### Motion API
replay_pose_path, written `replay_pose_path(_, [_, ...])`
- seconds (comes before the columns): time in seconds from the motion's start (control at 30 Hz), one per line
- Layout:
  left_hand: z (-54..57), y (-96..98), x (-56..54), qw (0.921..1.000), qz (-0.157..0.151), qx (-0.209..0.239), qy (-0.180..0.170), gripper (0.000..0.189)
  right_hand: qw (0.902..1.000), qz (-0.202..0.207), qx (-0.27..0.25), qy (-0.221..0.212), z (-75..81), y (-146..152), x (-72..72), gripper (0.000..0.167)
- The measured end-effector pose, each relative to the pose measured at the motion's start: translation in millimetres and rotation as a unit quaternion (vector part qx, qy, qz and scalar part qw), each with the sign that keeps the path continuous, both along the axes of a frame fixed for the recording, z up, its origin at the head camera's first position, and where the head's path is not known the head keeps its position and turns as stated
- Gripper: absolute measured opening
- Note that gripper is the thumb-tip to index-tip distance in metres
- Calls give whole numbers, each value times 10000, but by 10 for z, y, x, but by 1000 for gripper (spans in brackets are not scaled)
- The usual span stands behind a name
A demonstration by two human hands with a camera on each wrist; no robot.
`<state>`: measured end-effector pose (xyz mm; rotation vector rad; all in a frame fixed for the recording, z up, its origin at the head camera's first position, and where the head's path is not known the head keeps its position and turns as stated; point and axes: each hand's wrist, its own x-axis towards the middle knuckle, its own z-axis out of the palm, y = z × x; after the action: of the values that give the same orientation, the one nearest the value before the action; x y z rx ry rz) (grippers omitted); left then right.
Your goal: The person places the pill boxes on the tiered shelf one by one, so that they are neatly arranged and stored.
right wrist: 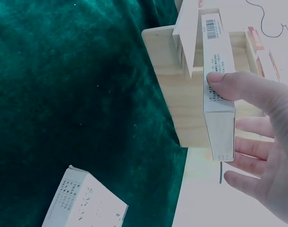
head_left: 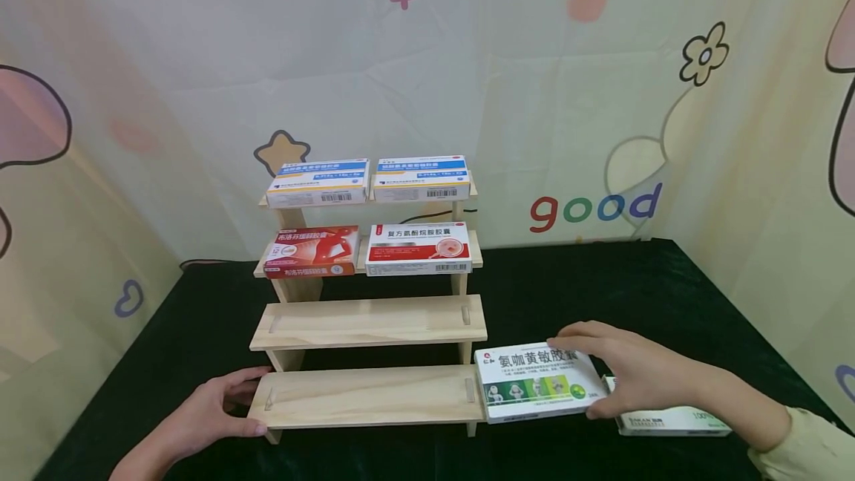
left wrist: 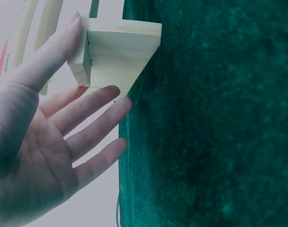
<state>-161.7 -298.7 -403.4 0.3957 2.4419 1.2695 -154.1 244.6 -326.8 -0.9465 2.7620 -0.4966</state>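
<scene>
A four-tier wooden display rack (head_left: 367, 392) stands on the dark cloth. My left hand (head_left: 210, 418) is at the left end of its lowest tier. The thumb lies at the front corner and the index finger at the back edge, with the other fingers spread in the left wrist view. My right hand (head_left: 628, 366) grips a white and green medicine box (head_left: 534, 384) by its right end, thumb on the near side and fingers on the far side. The box's left end is right at the right end of the lowest tier, its printed face tilted up.
Another white medicine box (head_left: 675, 421) lies on the cloth (head_left: 568, 295), partly behind my right hand. On the top tier are two blue and white boxes (head_left: 421, 178). The tier below holds a red box (head_left: 312, 251) and a white-red box (head_left: 418, 249). A printed curtain (head_left: 501, 95) hangs behind.
</scene>
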Motion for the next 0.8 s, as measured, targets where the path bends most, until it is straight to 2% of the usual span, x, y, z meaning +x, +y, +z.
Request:
replay_pose_path(0.47, [6, 16, -8, 9999, 33, -115, 54, 76, 9990, 389, 90, 222, 162, -244, -6, 70])
replay_pose_path(0.8, [-1, -1, -4, 9999, -93, 144, -5, 75, 9969, 534, -102, 570, 225, -489, -104, 66])
